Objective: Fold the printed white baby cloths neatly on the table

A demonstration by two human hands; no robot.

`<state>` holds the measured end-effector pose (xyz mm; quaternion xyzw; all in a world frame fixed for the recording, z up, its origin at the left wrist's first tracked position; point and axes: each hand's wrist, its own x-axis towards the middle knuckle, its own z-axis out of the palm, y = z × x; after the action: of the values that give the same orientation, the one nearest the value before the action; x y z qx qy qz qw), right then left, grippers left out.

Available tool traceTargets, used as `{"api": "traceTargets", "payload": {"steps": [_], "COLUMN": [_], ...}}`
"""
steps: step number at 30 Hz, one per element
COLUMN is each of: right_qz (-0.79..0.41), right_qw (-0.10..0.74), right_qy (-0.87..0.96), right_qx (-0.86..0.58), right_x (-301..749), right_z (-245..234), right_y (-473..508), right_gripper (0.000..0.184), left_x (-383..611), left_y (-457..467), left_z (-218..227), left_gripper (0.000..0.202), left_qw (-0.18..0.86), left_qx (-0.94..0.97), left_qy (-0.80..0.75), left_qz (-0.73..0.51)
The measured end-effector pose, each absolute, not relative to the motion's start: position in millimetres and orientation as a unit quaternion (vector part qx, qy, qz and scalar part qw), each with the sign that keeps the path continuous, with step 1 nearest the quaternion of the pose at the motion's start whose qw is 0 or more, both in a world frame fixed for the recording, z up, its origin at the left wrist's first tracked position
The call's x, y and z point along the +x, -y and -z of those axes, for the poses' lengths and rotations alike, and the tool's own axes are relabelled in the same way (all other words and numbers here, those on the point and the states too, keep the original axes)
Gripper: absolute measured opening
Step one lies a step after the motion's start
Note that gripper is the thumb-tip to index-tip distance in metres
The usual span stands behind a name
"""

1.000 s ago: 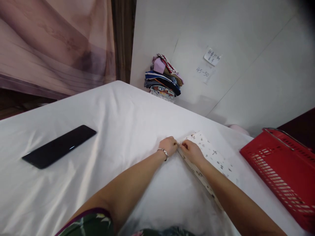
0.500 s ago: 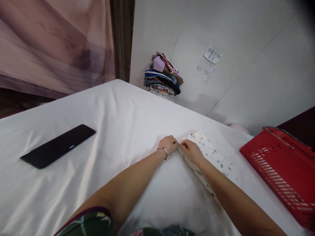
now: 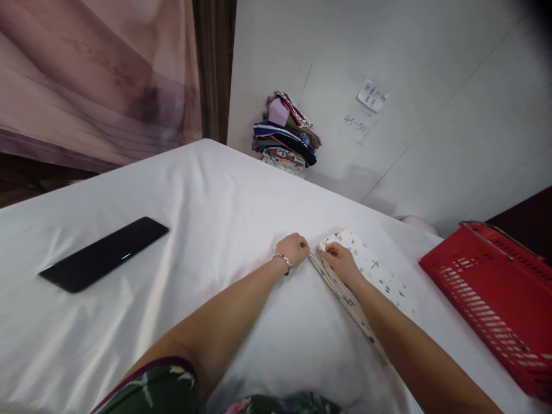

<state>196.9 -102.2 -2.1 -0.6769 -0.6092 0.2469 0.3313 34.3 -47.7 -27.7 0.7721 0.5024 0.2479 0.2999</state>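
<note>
A folded white cloth with small dark prints [image 3: 374, 272] lies on the white-covered table [image 3: 215, 230], right of centre. My right hand [image 3: 340, 262] rests on its near-left edge, fingers curled and pinching the folded corner. Just left of that corner, my left hand [image 3: 294, 249], with a silver bracelet at the wrist, sits as a loose fist on the sheet; whether its fingertips touch the cloth's edge is hidden.
A red plastic basket [image 3: 495, 299] stands at the right edge of the table. A black flat slab [image 3: 103, 254] lies at the left. A stack of folded colourful clothes [image 3: 285, 137] sits against the white wall at the far corner, below paper notes [image 3: 371, 95].
My two hands have drawn slightly apart; the left has shifted a little left, off the cloth's corner. The right hand stays on the folded edge.
</note>
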Motion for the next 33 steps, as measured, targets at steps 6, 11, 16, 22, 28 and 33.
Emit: {"api": "traceTargets", "payload": {"steps": [6, 11, 16, 22, 28, 33], "right_qz": [-0.244, -0.237, -0.229, -0.207, -0.132, -0.102], "right_qw": [0.338, 0.329, 0.329, 0.315, 0.251, 0.211], "right_qy": [0.616, 0.621, 0.624, 0.630, 0.664, 0.679], "right_qx": [-0.669, -0.670, -0.670, -0.679, -0.691, -0.696], "right_x": [195, 197, 196, 192, 185, 182], "right_z": [7, 8, 7, 5, 6, 3], "right_y": [102, 102, 102, 104, 105, 106], "right_gripper": [0.018, 0.017, 0.020, 0.020, 0.018, 0.016], "left_x": [34, 34, 37, 40, 39, 40], "left_y": [52, 53, 53, 53, 53, 52], "left_z": [27, 27, 28, 25, 26, 26], "left_gripper": [0.028, 0.032, 0.021, 0.017, 0.017, 0.013], "left_qw": [0.260, 0.246, 0.255, 0.226, 0.256, 0.365], "left_qx": [0.827, 0.838, 0.840, 0.839, 0.819, 0.762], "left_qy": [-0.461, -0.449, -0.437, -0.450, -0.468, -0.482], "left_qz": [-0.190, -0.188, -0.198, -0.205, -0.212, -0.233]}}
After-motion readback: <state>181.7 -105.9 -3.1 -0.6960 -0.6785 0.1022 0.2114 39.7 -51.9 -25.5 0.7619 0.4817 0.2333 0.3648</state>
